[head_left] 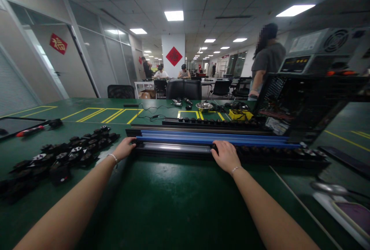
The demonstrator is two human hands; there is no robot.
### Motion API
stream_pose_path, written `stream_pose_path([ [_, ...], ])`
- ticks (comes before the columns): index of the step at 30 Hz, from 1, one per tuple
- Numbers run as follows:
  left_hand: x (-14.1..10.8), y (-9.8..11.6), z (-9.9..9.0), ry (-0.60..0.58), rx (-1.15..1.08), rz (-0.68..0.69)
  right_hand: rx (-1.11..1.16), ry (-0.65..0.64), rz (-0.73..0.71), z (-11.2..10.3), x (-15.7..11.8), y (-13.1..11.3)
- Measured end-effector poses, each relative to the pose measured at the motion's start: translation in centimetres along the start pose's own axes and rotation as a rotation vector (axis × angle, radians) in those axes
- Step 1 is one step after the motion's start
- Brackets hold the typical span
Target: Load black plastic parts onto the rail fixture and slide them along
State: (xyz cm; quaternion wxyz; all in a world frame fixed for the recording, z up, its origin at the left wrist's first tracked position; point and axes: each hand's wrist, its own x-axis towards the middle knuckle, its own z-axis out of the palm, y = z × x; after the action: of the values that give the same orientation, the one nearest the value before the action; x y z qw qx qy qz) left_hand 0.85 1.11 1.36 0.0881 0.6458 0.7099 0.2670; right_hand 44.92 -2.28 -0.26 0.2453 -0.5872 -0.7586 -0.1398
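Observation:
Across the green table (167, 203) lies a long black rail with a shiny silver channel (173, 148). My left hand (125, 148) is closed at the rail's left end, its fingertips on a small dark part. Further right, my right hand (227, 156) rests on the rail with fingers bent round a small black block (214, 148). Right of that hand, a row of several black blocks (266, 152) sits along the rail. Directly behind runs a blue rail (214, 138). What the left fingertips grip is too small to name.
Many black parts (78, 149) lie at left, near a red screwdriver (30, 130). An open computer case (300, 103) stands at right, with a phone (351, 215) nearer. Behind the rails are a metal bowl (204, 106) and a yellow box (240, 114). A person (267, 61) stands beyond.

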Motion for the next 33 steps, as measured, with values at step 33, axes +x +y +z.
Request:
stream_pose_path([
  [33,-0.26,-0.29,-0.29,0.038,0.127,-0.245,-0.013,-0.006,0.005,-0.1,-0.06,-0.2],
])
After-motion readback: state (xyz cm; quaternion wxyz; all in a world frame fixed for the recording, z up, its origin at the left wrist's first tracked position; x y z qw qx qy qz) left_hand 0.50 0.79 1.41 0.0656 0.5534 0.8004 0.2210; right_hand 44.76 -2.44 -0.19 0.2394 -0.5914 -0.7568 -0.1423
